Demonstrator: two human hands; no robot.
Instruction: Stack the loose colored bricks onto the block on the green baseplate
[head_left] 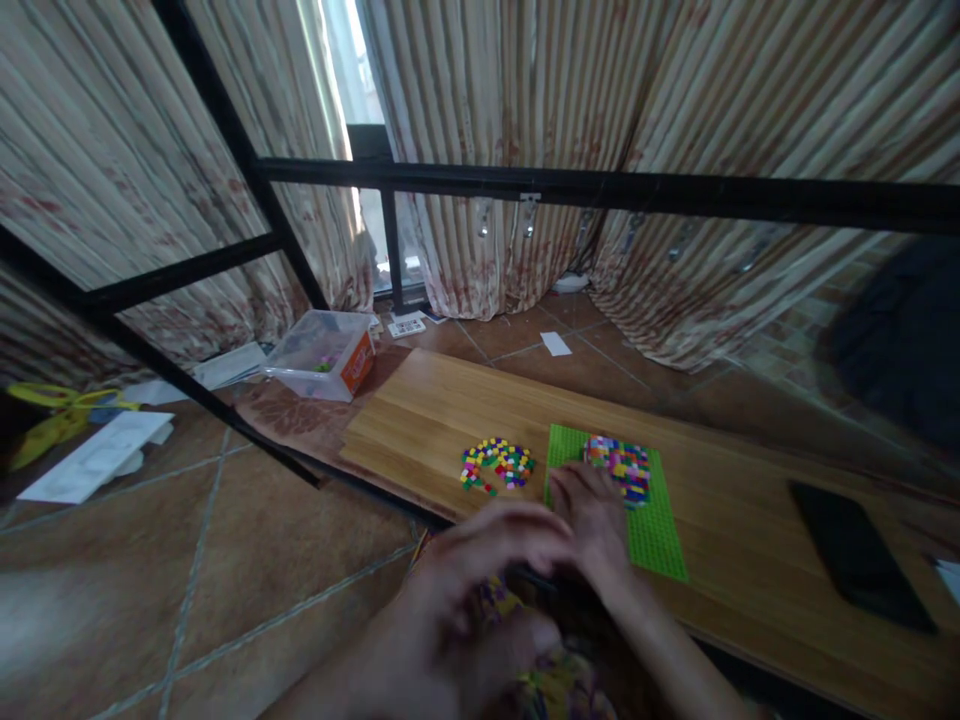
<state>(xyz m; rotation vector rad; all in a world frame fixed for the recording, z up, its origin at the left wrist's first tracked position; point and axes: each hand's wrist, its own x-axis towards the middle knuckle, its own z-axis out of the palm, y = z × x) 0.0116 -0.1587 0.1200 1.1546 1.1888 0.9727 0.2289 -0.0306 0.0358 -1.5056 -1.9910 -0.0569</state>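
Two bare hands work at a wooden bench point(450, 400), seen from above. The left hand point(465, 570), blurred in the foreground, is raised on the near side of the bench; its fingers curve forward, with a wide gap between them and the thumb. The right hand point(596, 515) lies over the near left part of a green plate point(664, 540), its fingers bent beside the bricks point(622, 465), which form a compact, many-coloured patch on the far part of the plate. Whether these fingers grip a piece cannot be told, since the back of the hand hides their tips. Loose bricks point(517, 468) form a rough ring on the bench, just left of the plate. A black slab point(855, 555) lies flat toward the right end. Beyond the left end stands a clear tub point(300, 380) with an orange label and a few coloured pieces inside. Behind the bench, a white card point(555, 344) lies on the tiled floor point(285, 570), below patterned curtains point(487, 80) and a black rail point(465, 178).
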